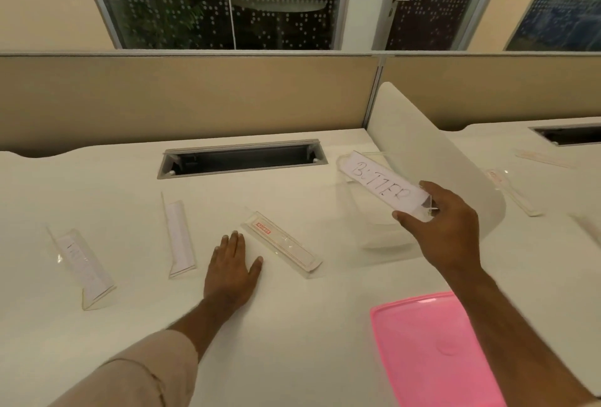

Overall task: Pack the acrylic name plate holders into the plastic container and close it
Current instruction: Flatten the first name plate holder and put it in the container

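Holder (383, 186) pinched in right hand (445, 231) above container (383, 237).

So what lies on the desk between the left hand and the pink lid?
Only bare desk in the head view between the left hand and the pink lid.

Dim warm indoor light, soft shadows, slight blur, bowed edges.

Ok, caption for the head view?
Right hand holds handwritten-label acrylic name plate holder over clear plastic container; left hand flat.
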